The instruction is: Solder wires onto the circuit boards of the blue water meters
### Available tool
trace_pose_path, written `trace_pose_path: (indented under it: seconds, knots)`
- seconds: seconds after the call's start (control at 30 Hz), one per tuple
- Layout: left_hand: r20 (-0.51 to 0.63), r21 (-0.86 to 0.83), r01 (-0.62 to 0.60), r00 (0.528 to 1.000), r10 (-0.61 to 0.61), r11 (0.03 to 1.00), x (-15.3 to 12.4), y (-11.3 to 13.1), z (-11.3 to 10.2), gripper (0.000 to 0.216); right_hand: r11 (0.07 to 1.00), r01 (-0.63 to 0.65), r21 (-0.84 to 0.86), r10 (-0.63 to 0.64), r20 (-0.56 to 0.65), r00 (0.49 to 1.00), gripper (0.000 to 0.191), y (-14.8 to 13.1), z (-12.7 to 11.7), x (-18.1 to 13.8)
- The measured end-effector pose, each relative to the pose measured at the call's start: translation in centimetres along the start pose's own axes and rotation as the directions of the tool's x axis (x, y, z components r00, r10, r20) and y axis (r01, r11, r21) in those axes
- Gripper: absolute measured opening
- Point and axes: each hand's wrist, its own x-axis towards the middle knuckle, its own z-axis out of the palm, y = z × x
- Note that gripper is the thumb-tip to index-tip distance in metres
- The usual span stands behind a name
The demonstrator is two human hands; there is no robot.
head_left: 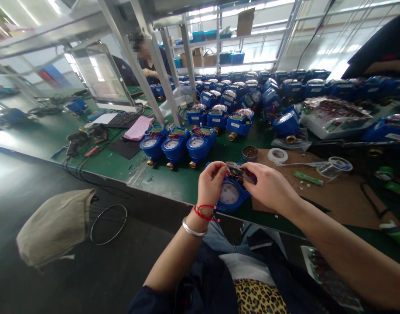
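Note:
A blue water meter (229,193) with a round, pale dial lies at the bench edge in front of me, between my hands. Above its upper part, my left hand (213,179) is closed in a pinch on a thin wire (230,172); the fingertips partly hide it. My right hand (263,181) grips a pair of pliers (234,166), whose grey metal head points left towards the left fingertips. The meter's open wiring space is mostly covered by the hands and tool.
Three blue meters (174,144) with brass fittings stand to the left, with several more behind. At right are a tape roll (278,155), a solder spool (337,164), a green battery (308,178) and cardboard (347,198). A small round tin (250,152) sits nearby. Co-workers are across the bench.

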Motion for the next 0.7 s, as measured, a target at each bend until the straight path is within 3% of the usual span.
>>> trace_pose_path:
  seconds: [0.7]
  knots:
    - [-0.009, -0.029, 0.004, 1.0, -0.004, 1.0, -0.03, 0.32, 0.15, 0.015, 0.999, -0.004, 0.044, 0.003, 0.021, 1.0, 0.029, 0.27, 0.17, -0.09]
